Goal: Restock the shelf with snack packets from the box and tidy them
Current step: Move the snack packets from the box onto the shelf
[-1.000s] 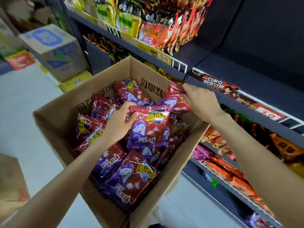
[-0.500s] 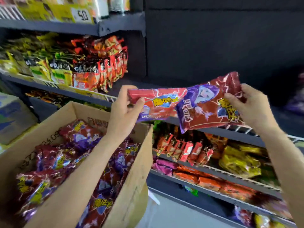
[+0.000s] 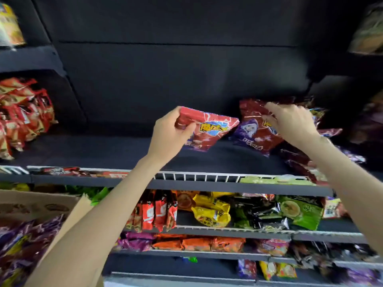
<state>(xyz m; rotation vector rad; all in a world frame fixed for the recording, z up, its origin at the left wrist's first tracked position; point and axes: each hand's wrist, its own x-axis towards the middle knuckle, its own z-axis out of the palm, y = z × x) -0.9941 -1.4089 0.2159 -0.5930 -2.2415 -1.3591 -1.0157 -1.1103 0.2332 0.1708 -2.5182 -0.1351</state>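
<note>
- Red-and-purple foil snack packets, 2 in hand: left hand [image 3: 169, 134] pinches 1 packet [image 3: 209, 131] by its top edge at frame centre; right hand [image 3: 294, 125] has fingers curled over the top of the second packet [image 3: 251, 129], centre right.
- Change: 0.5 s ago both packets were held in the air in front of the shelf edge; 1.0 s ago both hands were down in the box picking them. Now both packets are over the dark shelf [image 3: 103, 150], the right one with its lower edge down at or on the shelf surface, tilted, beside packets of the same kind [image 3: 306, 162] already lying at the right.
- Meaning: pick step is done, placing is under way; right packet looks nearly set, left packet not yet down.
- Box [image 3: 31, 206] is at lower left of frame, partly out of view, with more packets [image 3: 24, 245] in it, so restock is likely far from finished.
- Room: wide bare stretch of shelf from the red packs [image 3: 22, 114] at upper left to the hands; dark back wall behind.
- Edges: white wire rail [image 3: 196, 177] runs along the shelf front; both forearms pass over it, packets must clear it.
- Right pile looks loose and slumped toward the rail; tidying probably needed. Blur at far right, cannot tell details.
</note>
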